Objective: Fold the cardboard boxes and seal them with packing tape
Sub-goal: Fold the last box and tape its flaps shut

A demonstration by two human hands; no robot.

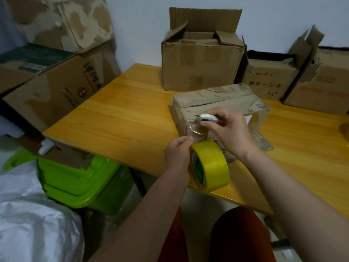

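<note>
1. Two hands work at a flat brown cardboard box (219,106) lying on the yellow wooden bench (120,120).
2. Left hand (177,154) grips a yellow roll of packing tape (211,165) at the bench's near edge.
3. Right hand (228,129) holds a white utility knife (207,118) against the box's taped side.

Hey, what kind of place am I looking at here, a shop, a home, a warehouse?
Probably a small home or back-room packing spot, not a warehouse. Worn, reused cardboard boxes crowd a wooden table against a plain wall, and green plastic bins sit stacked on the floor beside it.
</note>
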